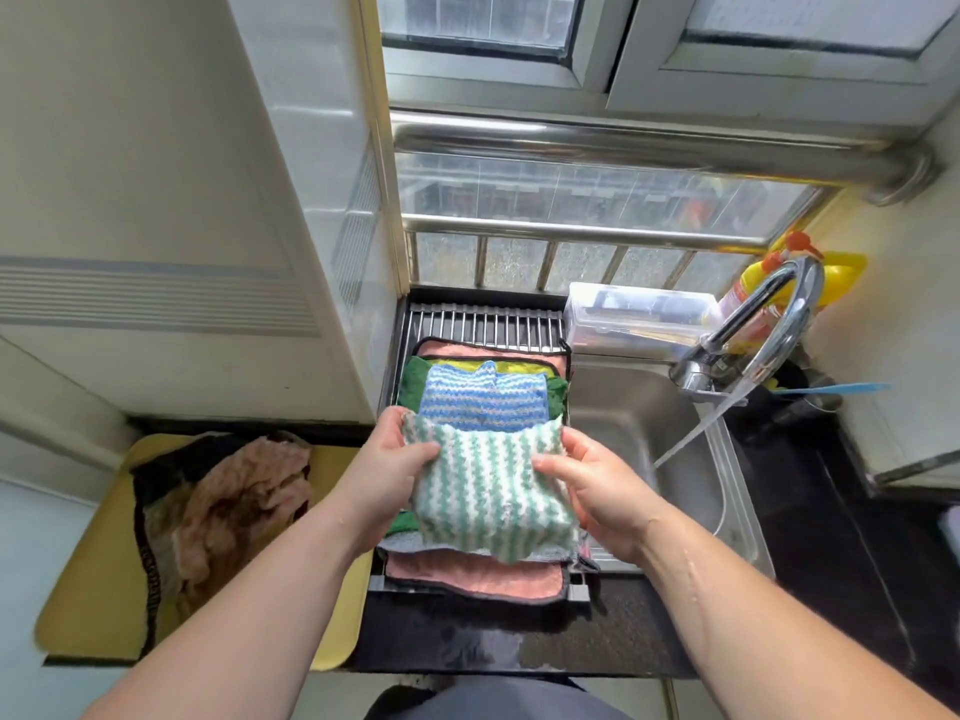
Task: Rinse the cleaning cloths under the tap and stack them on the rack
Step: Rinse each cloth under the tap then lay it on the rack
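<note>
Two hands grip the green-and-white cloth [488,491] by its side edges: the left hand [387,462] pinches the left edge between thumb and fingers, and the right hand [597,480] pinches the right edge likewise. The cloth hangs just above the stack on the rack [483,324], overlapping the blue-and-white cloth [483,402] below it. Risk: an uneven release would likely let the limp, wet fabric land skewed, overhang the rack's right side and slide toward the sink [623,407]. Risk: the tap [753,324] is running, and its slanted stream [691,433] may splash the counter [623,641]. One crumpled cloth [239,491] on the yellow board [88,589] appears unrinsed. Both striped cloths are fluffy, with a zigzag pattern; the pink base cloth [467,582] is plush with dark binding. Rack rods, tap and sink are bright polished metal.
</note>
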